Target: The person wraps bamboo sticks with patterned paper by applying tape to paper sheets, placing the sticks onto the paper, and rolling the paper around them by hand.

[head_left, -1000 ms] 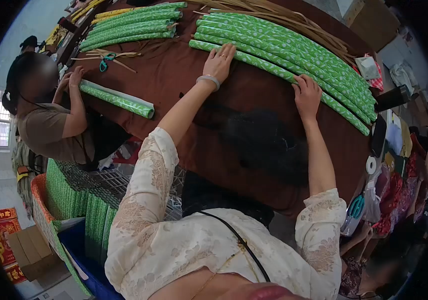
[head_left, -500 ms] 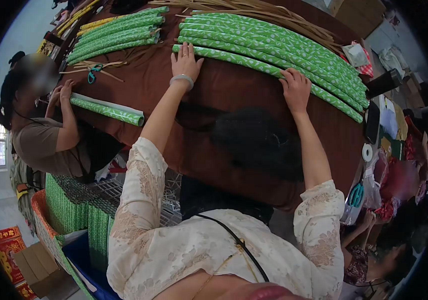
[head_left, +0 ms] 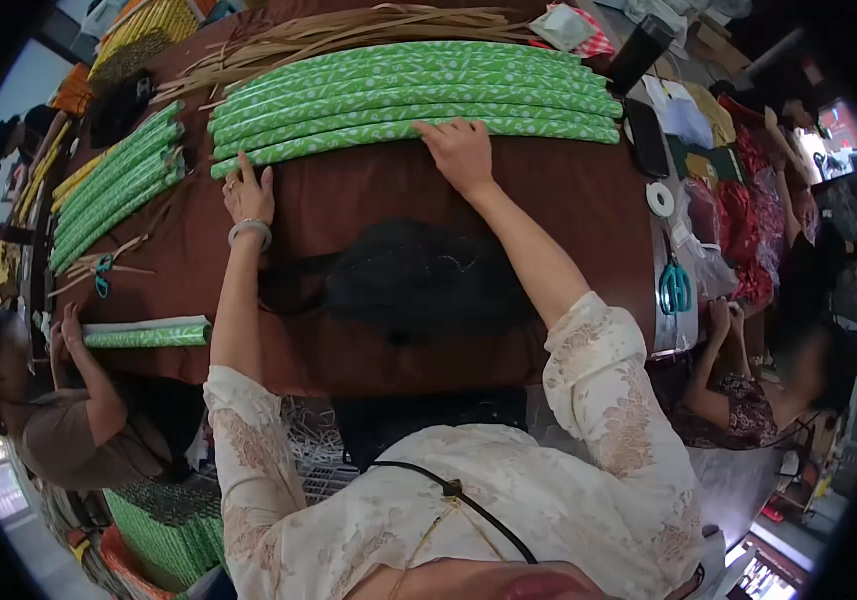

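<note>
Across the brown tabletop (head_left: 568,200) a stack of long green rolls (head_left: 418,85) lies crosswise, the nearest roll (head_left: 348,137) pressed under the flat, spread right hand (head_left: 460,152) near its middle, the left hand (head_left: 247,193), grip apart, resting just beside its left end.

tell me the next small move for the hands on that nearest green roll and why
Probably draw the nearest green roll toward the table edge: both the left hand and right hand rest flat along its near side, fingers on it, while it lies against the other green rolls.
</note>
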